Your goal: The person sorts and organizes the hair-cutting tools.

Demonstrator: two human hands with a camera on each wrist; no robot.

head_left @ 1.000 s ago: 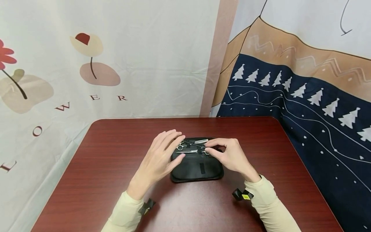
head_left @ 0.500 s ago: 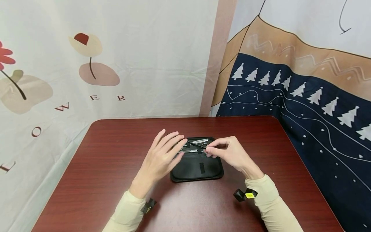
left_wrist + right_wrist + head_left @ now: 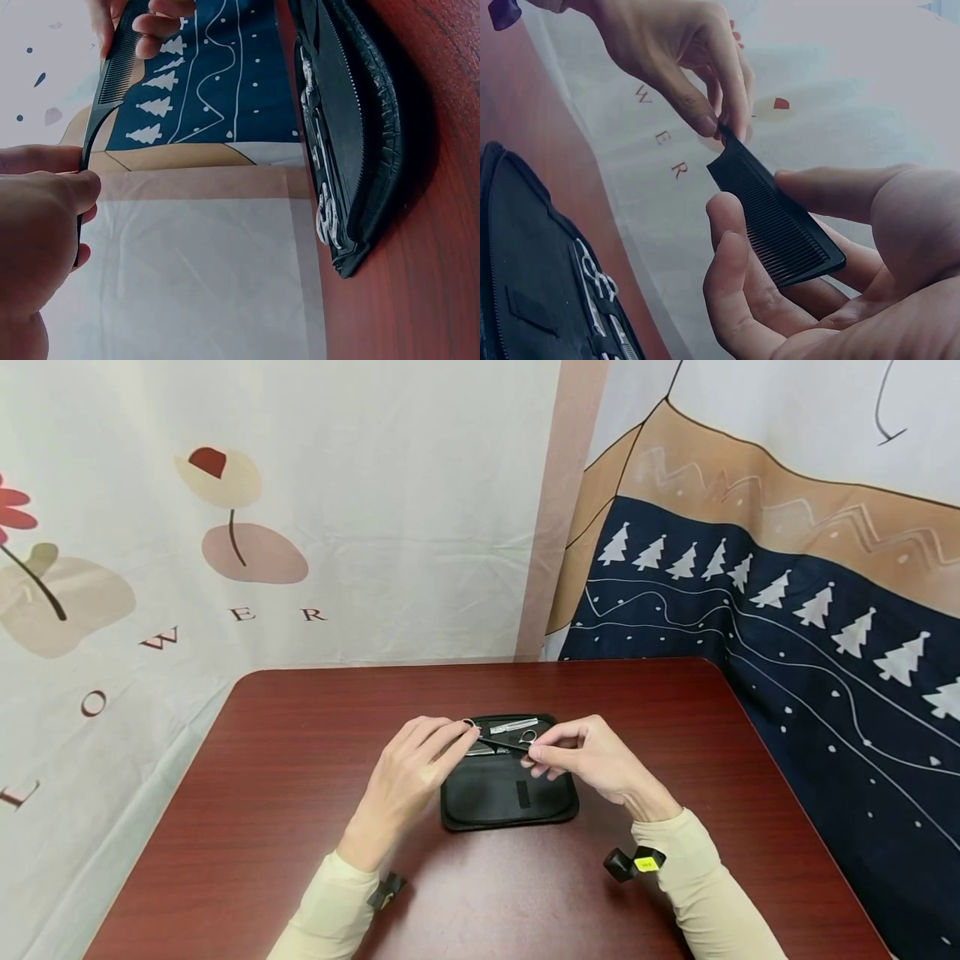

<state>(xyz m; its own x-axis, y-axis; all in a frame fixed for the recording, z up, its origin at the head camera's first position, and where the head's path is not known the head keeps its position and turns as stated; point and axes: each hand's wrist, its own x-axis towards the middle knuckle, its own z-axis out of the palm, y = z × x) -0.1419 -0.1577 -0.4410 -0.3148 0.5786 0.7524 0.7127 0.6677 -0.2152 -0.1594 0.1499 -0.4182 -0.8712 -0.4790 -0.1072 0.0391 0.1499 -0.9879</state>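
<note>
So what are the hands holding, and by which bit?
A black comb: the left hand pinches its thin handle, the right hand holds its toothed end.

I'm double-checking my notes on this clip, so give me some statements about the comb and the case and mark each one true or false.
1. The left grip pinches the narrow tail of the comb. True.
2. Only the left grip is on the comb. False: the right grip holds its toothed part.
3. The comb is white. False: it is black.
4. Scissors lie in the case. True.
5. The case is closed. False: it lies open on the table.
</note>
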